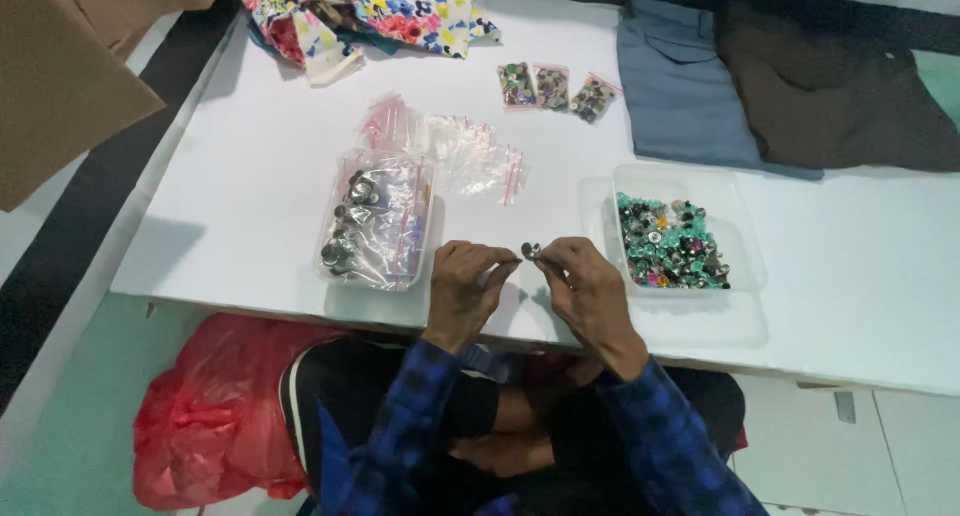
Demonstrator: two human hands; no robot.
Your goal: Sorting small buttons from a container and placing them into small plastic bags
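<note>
Two hands: left hand (462, 286) and right hand (585, 281) are pinching one small metal button (530, 249) between them.
Tray: clear tray of buttons (672, 238) is sitting just right of the right hand.

Small round metal button (531, 249), dark and shiny, pinched between fingertips of both hands, held just above the white bench (250, 206) edge, between the bagged buttons (372, 221) and the clear tray (740, 226) of mixed buttons.

Bright, even overhead light; soft shadows, slight blur, wide-angle edge distortion.
</note>
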